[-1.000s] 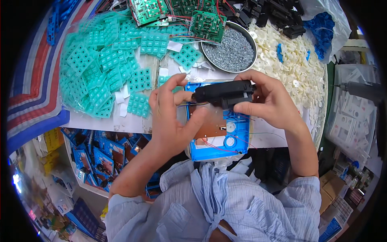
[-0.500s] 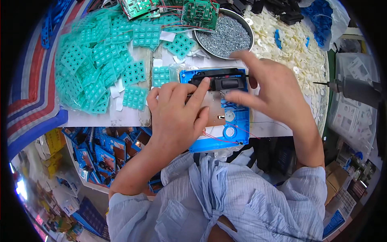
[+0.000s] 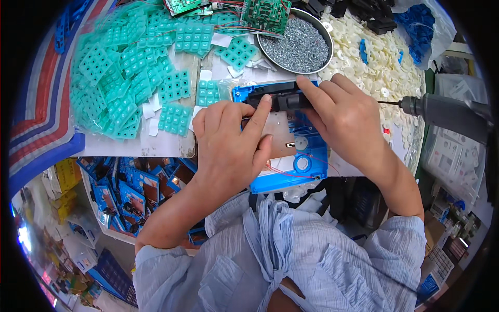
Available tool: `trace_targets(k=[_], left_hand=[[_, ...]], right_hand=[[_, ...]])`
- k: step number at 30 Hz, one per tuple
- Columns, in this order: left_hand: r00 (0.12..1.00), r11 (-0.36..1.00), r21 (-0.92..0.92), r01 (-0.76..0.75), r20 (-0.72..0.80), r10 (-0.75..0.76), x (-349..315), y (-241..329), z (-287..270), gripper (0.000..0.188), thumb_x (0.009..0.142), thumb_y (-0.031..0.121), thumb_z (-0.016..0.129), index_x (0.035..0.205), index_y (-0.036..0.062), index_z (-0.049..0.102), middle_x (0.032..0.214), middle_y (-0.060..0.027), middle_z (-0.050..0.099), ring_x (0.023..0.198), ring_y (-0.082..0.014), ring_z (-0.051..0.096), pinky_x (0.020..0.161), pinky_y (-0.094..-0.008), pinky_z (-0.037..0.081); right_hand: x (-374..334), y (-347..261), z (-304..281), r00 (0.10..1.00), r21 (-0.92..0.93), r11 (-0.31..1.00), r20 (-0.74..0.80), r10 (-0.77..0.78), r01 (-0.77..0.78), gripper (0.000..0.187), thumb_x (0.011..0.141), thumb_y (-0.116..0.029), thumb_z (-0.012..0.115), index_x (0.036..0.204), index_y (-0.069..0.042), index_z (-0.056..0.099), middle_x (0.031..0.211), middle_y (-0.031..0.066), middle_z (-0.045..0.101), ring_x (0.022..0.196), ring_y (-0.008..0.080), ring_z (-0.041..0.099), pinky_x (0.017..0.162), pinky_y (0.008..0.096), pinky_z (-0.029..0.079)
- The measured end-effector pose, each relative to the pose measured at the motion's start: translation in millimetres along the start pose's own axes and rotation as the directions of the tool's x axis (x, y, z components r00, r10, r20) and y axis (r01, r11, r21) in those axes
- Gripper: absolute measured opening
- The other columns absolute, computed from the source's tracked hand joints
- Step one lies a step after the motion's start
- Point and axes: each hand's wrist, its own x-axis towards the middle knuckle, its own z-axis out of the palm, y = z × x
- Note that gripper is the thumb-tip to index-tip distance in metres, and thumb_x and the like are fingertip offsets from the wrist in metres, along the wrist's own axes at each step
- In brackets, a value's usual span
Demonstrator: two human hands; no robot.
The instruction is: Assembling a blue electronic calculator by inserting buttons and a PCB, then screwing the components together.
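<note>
A blue plastic housing (image 3: 309,139) lies in front of me with a brown circuit board (image 3: 279,136) inside it. Along its far side sits a black plastic part (image 3: 287,101). My left hand (image 3: 228,136) is over the housing's left edge, gripping it, with the index fingertip pressed on the black part. At that part's right end my right hand (image 3: 347,118) is closed, thumb and fingers around it; the fingertips are partly hidden. Thin red wires (image 3: 291,172) run across the near end of the housing.
Teal keypads (image 3: 122,78) are heaped at the left. A round metal dish of screws (image 3: 297,48) stands at the back, beside cream plastic discs (image 3: 358,62). An electric screwdriver (image 3: 449,113) hangs at the right. Below the table's left edge, a bin holds several blue assemblies (image 3: 132,197).
My right hand has come down from above the housing and closed at the black part's right end. My left hand keeps its press. The screwdriver now reaches further left in view.
</note>
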Motion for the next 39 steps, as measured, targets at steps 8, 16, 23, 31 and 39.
trace_targets(k=[8,16,23,31,39], left_hand=[[1.0,1.0,0.01,0.011,-0.028,-0.01,-1,1,1,0.065,0.077,0.016,0.074,0.139,0.0032,0.062,0.107,-0.0104,0.059,0.103,-0.0311,0.053,0.093,-0.0463,0.036],[1.0,0.998,0.052,0.024,-0.017,-0.023,-2,4,0,0.064,0.077,0.018,0.074,0.139,0.0042,0.062,0.113,-0.0123,0.058,0.109,-0.0327,0.052,0.098,-0.048,0.035],[0.992,0.995,-0.052,-0.091,0.081,0.095,19,-14,-21,0.054,0.078,0.024,0.077,0.129,0.0082,0.067,0.118,-0.0125,0.059,0.115,-0.0328,0.054,0.101,-0.048,0.035],[0.922,0.922,0.051,-0.384,0.074,0.38,153,-45,20,0.012,0.084,0.021,0.076,0.089,0.0121,0.069,0.093,-0.0025,0.065,0.101,-0.0238,0.061,0.093,-0.0483,0.041],[0.836,0.805,0.228,-0.547,0.185,0.516,174,-54,59,0.011,0.084,0.023,0.076,0.089,0.0153,0.07,0.091,-0.0013,0.065,0.102,-0.0216,0.061,0.096,-0.0472,0.04]], right_hand=[[-1,9,7,1.0,0.134,0.991,-0.021,0.003,0.0,0.062,0.061,-0.005,0.084,0.122,-0.001,0.071,0.076,0.0048,0.062,0.069,0.0232,0.06,0.057,0.0357,0.05],[0,11,21,0.995,0.157,0.983,0.021,0.098,-0.1,0.051,0.069,-0.01,0.085,0.119,-0.007,0.073,0.078,0.008,0.068,0.07,0.0252,0.064,0.059,0.0383,0.052],[7,12,-25,0.975,0.214,0.966,0.197,0.1,-0.142,0.041,0.072,-0.009,0.084,0.112,-0.004,0.075,0.081,0.0107,0.069,0.072,0.027,0.066,0.068,0.0381,0.054],[-27,61,-102,0.364,0.623,0.777,-0.746,0.557,0.087,0.056,0.092,-0.029,0.064,0.134,0.006,0.056,0.114,0.0167,0.064,0.092,0.0224,0.063,0.087,0.0393,0.048],[-42,105,-65,0.885,0.968,0.034,-0.242,0.398,0.249,0.053,0.099,-0.027,0.053,0.141,0.006,0.054,0.101,0.0058,0.056,0.082,0.014,0.05,0.082,0.0322,0.039]])
